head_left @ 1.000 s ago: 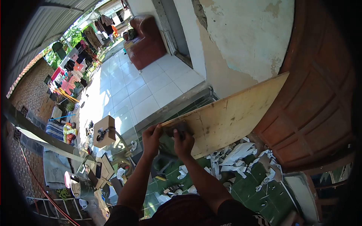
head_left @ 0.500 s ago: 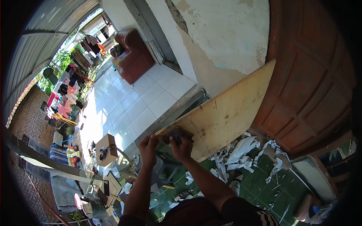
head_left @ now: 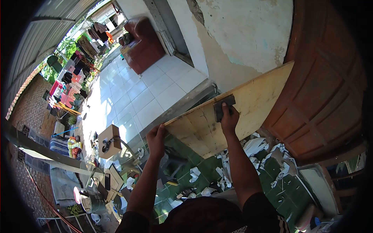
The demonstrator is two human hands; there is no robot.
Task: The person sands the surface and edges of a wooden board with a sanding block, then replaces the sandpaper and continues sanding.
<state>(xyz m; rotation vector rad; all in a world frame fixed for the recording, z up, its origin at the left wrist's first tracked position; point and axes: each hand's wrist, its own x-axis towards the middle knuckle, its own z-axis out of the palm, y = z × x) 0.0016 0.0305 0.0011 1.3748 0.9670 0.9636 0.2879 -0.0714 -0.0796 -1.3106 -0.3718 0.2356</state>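
Note:
A long plywood board (head_left: 264, 97), pale with dark stains, slants from lower left up toward the wooden door. My left hand (head_left: 156, 140) is closed on its near left corner, thumb along the edge. My right hand (head_left: 230, 119) is wrapped round a dark, flat rectangular sanding block (head_left: 229, 100), which lies against the board's face near its upper edge. The thumb shows on top of the block; the other fingers are partly hidden.
Torn white scraps (head_left: 254, 149) litter the green tiled floor (head_left: 190, 149) below the board. A brown panelled door (head_left: 314, 101) stands at right. On the left are a cardboard box (head_left: 110, 140) and a bucket (head_left: 92, 202). A brown armchair (head_left: 143, 48) stands on the raised white-tiled floor.
My right hand has slid the sanding block up and to the right along the board, away from my left hand. The left hand keeps its hold on the corner. The view has shifted slightly.

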